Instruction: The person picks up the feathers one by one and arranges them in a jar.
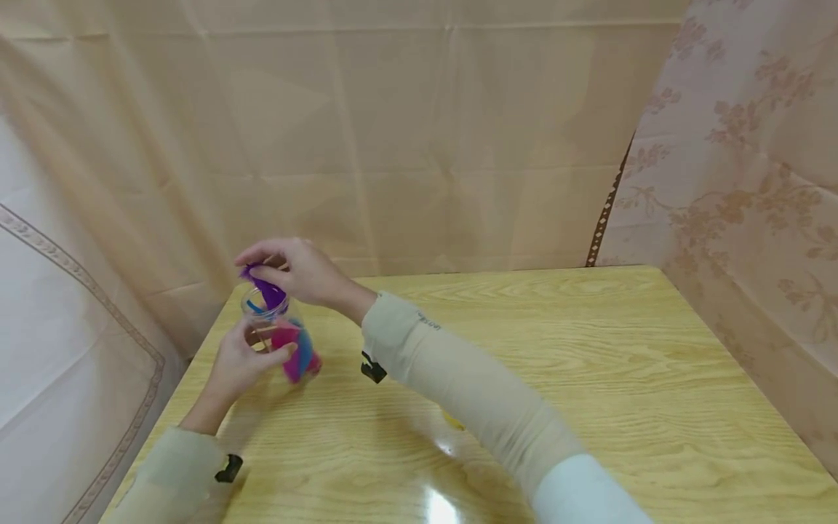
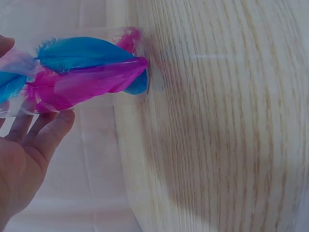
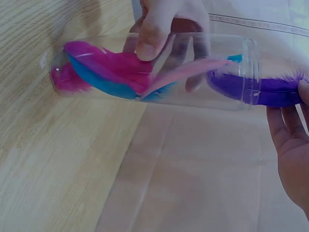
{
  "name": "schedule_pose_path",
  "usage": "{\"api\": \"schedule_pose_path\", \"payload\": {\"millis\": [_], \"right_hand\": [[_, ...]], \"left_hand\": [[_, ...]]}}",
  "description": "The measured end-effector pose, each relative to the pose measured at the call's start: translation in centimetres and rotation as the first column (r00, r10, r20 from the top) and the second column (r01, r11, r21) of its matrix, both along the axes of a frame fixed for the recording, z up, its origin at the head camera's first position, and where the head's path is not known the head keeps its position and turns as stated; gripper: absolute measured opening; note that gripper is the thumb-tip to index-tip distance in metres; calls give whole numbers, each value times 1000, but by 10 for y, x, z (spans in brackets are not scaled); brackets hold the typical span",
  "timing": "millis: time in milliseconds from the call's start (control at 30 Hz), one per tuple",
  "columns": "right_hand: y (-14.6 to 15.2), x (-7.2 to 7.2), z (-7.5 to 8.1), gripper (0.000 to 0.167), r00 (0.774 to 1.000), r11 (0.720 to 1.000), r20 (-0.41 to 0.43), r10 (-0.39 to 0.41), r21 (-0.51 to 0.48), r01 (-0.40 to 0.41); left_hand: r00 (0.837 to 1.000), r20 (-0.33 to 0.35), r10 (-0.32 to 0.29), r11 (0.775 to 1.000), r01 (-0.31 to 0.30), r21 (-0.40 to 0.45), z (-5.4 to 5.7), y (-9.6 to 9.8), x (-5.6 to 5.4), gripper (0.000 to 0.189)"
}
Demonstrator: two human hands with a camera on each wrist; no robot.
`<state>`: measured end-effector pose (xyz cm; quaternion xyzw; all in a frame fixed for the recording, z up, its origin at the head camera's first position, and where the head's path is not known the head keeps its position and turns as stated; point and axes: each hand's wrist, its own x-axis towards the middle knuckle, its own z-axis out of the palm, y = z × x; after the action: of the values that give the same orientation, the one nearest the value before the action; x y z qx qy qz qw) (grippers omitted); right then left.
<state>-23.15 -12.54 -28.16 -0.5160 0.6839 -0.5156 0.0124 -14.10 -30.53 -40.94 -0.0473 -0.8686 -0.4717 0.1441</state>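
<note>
A clear, tall jar (image 3: 200, 102) stands on the table at the left. My left hand (image 1: 242, 362) grips it around the side, the thumb on one side and the fingers on the other. Inside lie a magenta feather (image 3: 108, 60), a blue feather (image 2: 79, 52) and a pale pink feather (image 3: 188, 70). Above the jar's open mouth, my right hand (image 1: 309, 273) pinches a purple feather (image 3: 277, 94) by its fluffy end. The lower part of that feather reaches through the rim into the jar. A blue tip (image 3: 235, 58) shows near the rim.
The wood-grain table (image 1: 641, 364) extends far to the right. A yellow thing (image 1: 452, 420) lies mostly hidden behind the right forearm. A beige curtain (image 1: 425, 145) hangs behind the table, with a floral cloth (image 1: 753, 204) at right and a white cloth (image 1: 59, 327) at left.
</note>
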Motion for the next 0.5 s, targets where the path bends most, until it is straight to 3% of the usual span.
{"api": "schedule_pose_path", "payload": {"millis": [500], "right_hand": [[1, -1, -8, 19, 998, 995, 17, -65, 75, 63]], "left_hand": [[1000, 19, -4, 1000, 4, -10, 1, -2, 0, 65]]}}
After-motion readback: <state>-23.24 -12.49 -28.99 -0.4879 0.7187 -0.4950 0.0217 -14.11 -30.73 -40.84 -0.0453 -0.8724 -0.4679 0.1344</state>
